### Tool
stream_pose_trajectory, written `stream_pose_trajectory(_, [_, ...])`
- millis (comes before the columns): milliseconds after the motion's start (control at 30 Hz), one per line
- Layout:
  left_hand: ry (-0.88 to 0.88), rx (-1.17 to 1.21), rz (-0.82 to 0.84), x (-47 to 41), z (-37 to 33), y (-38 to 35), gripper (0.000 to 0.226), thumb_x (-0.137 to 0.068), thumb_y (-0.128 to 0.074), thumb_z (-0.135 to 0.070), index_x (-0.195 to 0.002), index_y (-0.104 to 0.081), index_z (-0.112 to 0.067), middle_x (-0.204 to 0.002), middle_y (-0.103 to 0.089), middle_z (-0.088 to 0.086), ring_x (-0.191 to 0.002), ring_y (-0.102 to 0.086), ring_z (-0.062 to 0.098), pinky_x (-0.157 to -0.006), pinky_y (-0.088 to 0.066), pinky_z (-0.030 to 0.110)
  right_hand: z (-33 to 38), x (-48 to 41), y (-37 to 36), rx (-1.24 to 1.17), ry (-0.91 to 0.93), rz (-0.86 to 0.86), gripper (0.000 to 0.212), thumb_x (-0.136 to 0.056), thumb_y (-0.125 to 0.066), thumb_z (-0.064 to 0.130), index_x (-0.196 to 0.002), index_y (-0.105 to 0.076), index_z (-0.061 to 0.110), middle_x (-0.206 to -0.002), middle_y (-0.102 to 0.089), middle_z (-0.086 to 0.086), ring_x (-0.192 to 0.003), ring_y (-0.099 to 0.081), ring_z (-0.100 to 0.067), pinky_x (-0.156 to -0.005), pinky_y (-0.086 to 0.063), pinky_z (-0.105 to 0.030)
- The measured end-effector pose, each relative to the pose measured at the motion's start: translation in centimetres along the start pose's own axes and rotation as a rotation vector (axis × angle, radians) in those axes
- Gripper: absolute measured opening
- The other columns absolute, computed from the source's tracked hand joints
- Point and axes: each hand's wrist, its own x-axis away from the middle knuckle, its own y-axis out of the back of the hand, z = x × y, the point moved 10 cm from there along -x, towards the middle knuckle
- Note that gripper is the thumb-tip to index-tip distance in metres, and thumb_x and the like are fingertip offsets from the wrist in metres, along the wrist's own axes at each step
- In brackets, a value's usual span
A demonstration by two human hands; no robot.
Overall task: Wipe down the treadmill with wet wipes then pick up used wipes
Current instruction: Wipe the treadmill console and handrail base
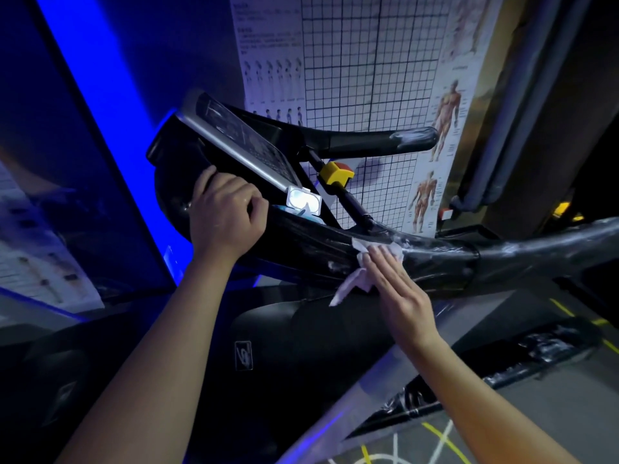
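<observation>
The right hand (392,283) lies flat with straight fingers and presses a wet wipe (350,286) onto the black side rail (536,242) of the treadmill (301,329). The wipe sits where the rail meets the console (241,142), and one corner of it hangs loose below the rail. The left hand (224,212) is curled round the near edge of the console and grips it. To do this wipe well, I think the flat hand should press down evenly and slide along the rail in long strokes, so no dry strip gets left. The loose corner could be tucked under the fingers so more of the wipe touches the rail. The rail is round, so the hand may need to roll over the top and down the near side too. There is lots of open rail to the right for sliding. To the left the room is tight: a thin bar (355,204) joins the rail just beside the wipe, a yellow stop button (335,172) sits above it, and the pack of wipes (303,200) rests in the console close by.
</observation>
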Motion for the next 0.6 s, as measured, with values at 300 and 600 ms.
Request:
stream_pose_trajectory(300, [-0.007,-0.015,0.013,0.0,0.0,-0.1,0.027,-0.090,-0.049,-0.020,-0.072,-0.069,-0.014,-0.076,-0.070,0.003,-0.085,-0.062,0.030,-0.115,-0.036,0.043,8.5,-2.9,-4.9,-0.221,0.072,0.094,0.043,-0.106,-0.034,-0.003,-0.146,-0.050,0.002,-0.155,-0.045,-0.011,-0.147,-0.038,-0.025,-0.119,-0.035,-0.050])
stream_pose_trajectory(600, [-0.020,-0.010,0.002,0.2,0.2,-0.2,0.026,-0.089,-0.050,-0.020,-0.073,-0.069,-0.013,-0.077,-0.069,0.003,-0.086,-0.061,0.029,-0.115,-0.036,0.043,4.1,0.4,-3.4,-0.075,0.216,0.279,0.040,-0.107,-0.039,0.007,-0.145,-0.051,0.005,-0.155,-0.046,-0.007,-0.147,-0.038,-0.023,-0.116,-0.038,-0.047])
